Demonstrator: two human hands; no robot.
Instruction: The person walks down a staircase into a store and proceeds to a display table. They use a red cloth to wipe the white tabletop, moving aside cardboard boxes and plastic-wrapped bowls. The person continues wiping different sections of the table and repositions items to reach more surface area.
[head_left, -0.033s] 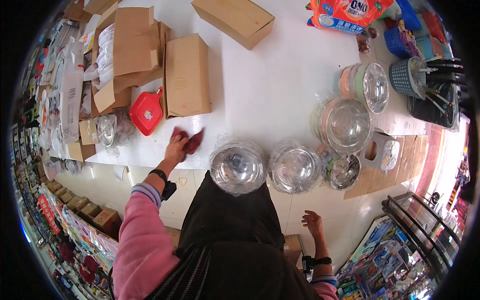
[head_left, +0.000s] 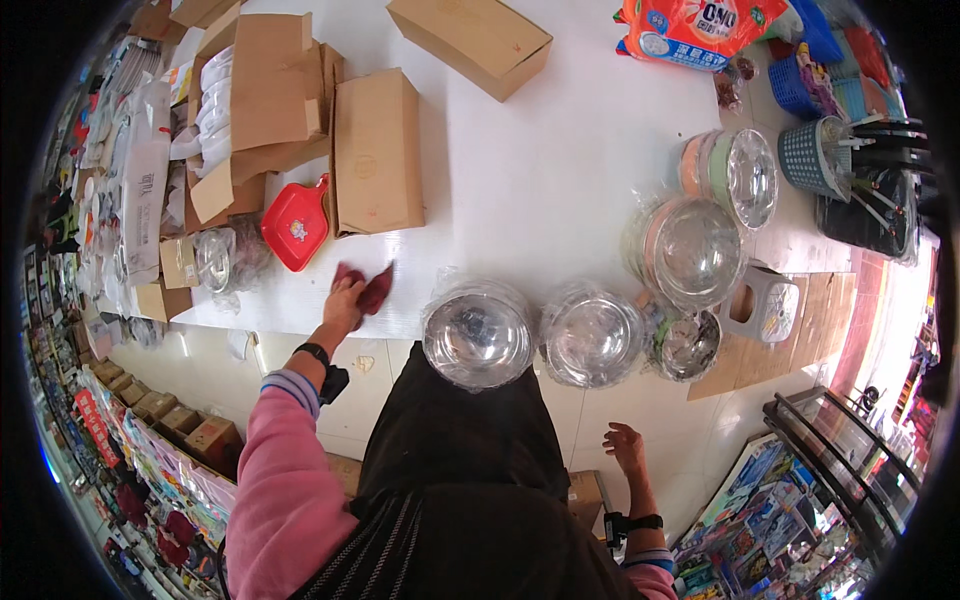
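My left hand (head_left: 342,304) is pressed down on a dark red cloth (head_left: 374,291), near the front edge of the white table (head_left: 560,130). Its fingers are closed around the bunched cloth. Just beyond lies a red square dish (head_left: 296,228) with a short handle and a small picture on it. To the right of the cloth stands a plastic-wrapped stack of shiny metal bowls (head_left: 478,335). My right hand (head_left: 624,446) hangs beside my body over the floor, below the table's edge, with its fingers loosely apart and nothing in them.
A closed brown carton (head_left: 378,152) touches the dish; an open carton (head_left: 272,90) of white wrapped items stands behind. Another carton (head_left: 470,42) and an orange bag (head_left: 690,32) lie at the back. More wrapped basins (head_left: 698,252) and a grey stool (head_left: 765,302) are on the right.
My left hand has slid slightly left and toward me, taking the dark red cloth along. My right hand stays where it was.
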